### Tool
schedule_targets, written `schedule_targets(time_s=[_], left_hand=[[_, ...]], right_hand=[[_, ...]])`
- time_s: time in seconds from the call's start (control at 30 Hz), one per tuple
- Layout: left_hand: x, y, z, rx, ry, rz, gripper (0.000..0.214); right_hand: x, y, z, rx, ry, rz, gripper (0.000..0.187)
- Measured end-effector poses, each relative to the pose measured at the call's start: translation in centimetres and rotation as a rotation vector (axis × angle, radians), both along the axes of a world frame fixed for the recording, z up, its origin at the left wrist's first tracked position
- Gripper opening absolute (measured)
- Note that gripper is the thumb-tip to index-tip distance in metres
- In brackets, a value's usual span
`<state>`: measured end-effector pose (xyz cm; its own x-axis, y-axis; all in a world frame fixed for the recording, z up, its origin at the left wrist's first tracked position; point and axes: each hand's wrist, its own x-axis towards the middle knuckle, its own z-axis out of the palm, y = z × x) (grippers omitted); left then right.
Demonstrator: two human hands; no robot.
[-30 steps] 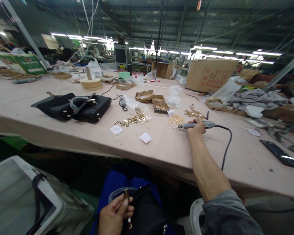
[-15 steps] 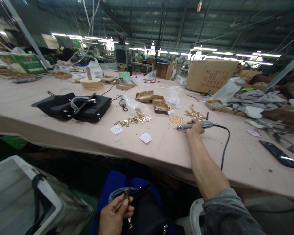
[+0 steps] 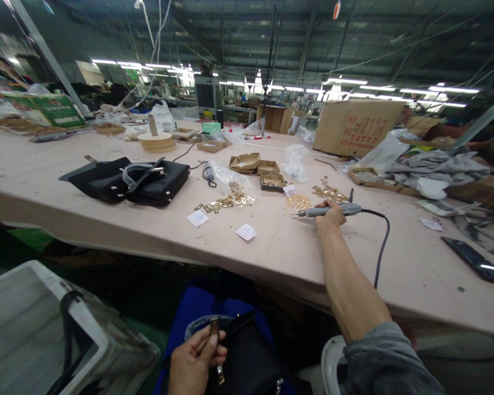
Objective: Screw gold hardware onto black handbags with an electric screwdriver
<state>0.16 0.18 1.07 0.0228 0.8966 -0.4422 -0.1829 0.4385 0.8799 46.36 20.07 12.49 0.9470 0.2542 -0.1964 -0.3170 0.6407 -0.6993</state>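
Observation:
My right hand [image 3: 330,215] reaches across the table and grips a grey corded electric screwdriver [image 3: 329,209], whose tip points left toward a small pile of gold screws [image 3: 297,201]. Down in my lap, my left hand [image 3: 193,362] pinches a gold metal clasp [image 3: 214,328] on the strap of a black bag [image 3: 247,359]. The bag rests on blue fabric below the table's edge.
A black handbag [image 3: 127,181] lies on the pink table [image 3: 107,219] at left. Gold fittings [image 3: 226,201], small cardboard trays [image 3: 251,163], paper tags and plastic bags lie in the middle. A large carton [image 3: 354,127], grey cloth and a black phone [image 3: 475,260] are at right. A white bin [image 3: 33,329] stands at lower left.
My right hand has drawn the screwdriver slightly left and nearer. My head has shifted a little, so the scene sits slightly to the right. My left hand keeps its hold.

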Motion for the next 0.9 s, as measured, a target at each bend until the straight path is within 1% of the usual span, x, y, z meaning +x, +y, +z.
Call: schedule_targets(time_s=[0.13, 0.2, 0.27, 0.67, 0.9], left_hand=[[0.1, -0.1, 0.2, 0.045, 0.012, 0.027, 0.057], [0.1, -0.1, 0.2, 0.044, 0.009, 0.01, 0.056], [0.0, -0.1, 0.1, 0.027, 0.001, -0.009, 0.057], [0.0, -0.1, 0.0, 0.035, 0.015, 0.003, 0.06], [-0.2, 0.0, -0.5, 0.029, 0.012, -0.01, 0.063]], right_hand=[[-0.4, -0.1, 0.1, -0.004, -0.009, 0.023, 0.037], [-0.6, -0.1, 0.1, -0.011, -0.008, 0.031, 0.038], [-0.7, 0.0, 0.1, -0.018, -0.007, 0.035, 0.039], [-1.2, 0.1, -0.1, -0.036, -0.024, 0.019, 0.035], [-1.3, 0.2, 0.0, -0.055, -0.047, 0.001, 0.033]])
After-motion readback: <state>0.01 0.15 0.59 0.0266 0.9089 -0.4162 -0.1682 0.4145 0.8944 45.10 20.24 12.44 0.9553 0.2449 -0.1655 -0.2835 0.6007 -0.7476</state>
